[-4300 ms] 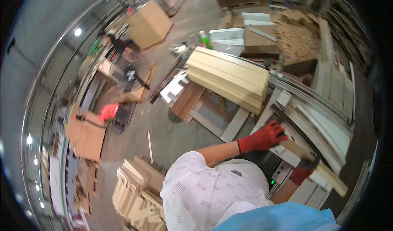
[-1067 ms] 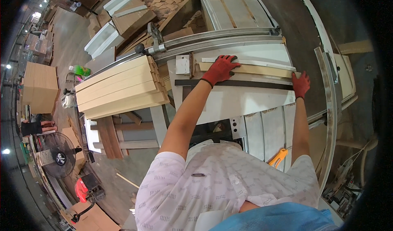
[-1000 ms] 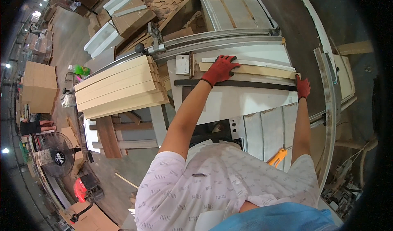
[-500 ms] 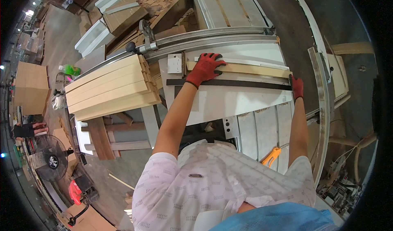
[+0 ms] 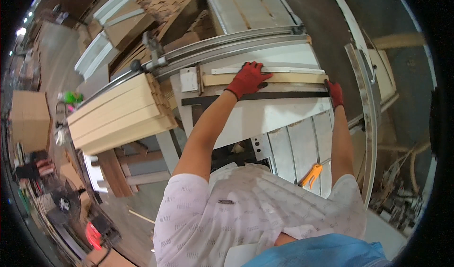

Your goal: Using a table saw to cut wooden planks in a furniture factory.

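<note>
A pale wooden strip lies lengthwise on a white board. My left hand, in a red glove with dark fingertips, lies across its middle, fingers over the far side and thumb on the near side. My right hand, gloved alike, has its fingertips closed at the strip's right end. A thin white strip runs along the far side. Nearer me is a black bar, parallel to the wood. The wooden strip's left end meets an upright stop beside a small white block.
Pale planks are stacked to the left. A metal rail crosses beyond the board. An orange-handled utility knife rests on the grooved metal table near my right forearm. A fan stands at far left.
My left hand has slid right along the wooden strip. My right hand stays at the strip's end. The whole view has shifted and turned slightly.
</note>
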